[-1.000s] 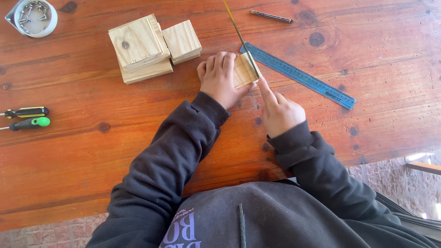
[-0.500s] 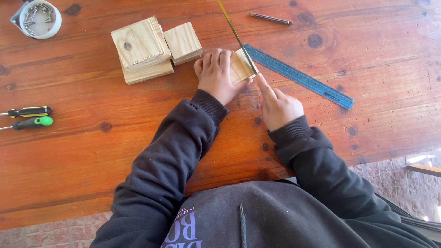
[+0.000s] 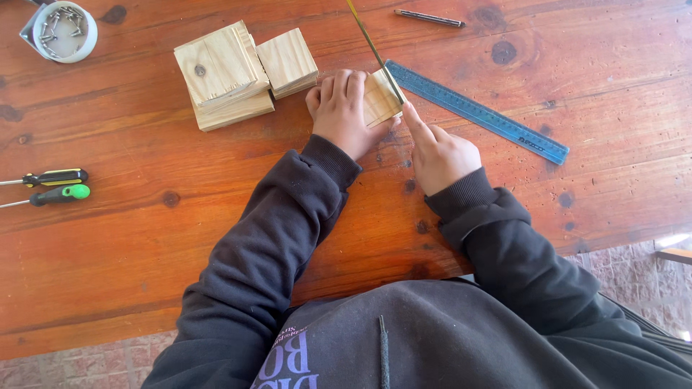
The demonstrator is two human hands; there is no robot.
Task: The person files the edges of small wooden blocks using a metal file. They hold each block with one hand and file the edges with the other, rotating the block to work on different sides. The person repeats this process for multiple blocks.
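My left hand lies over a small pale wooden block and holds it flat on the red-brown wooden table. A thin yellow strip, like a measuring tape, runs from the table's far edge down across the block's right side. My right hand pins the strip's near end at the block's right corner with the index fingertip, the other fingers curled. Both arms are in dark sleeves.
A blue ruler lies diagonally just right of the block. A stack of larger wooden blocks sits to the left. A pencil lies at the far edge, a white tub of screws far left, two screwdrivers at the left edge.
The yellow strip has come further down across the block, and my right index finger has followed its end. My left hand stays on the block.
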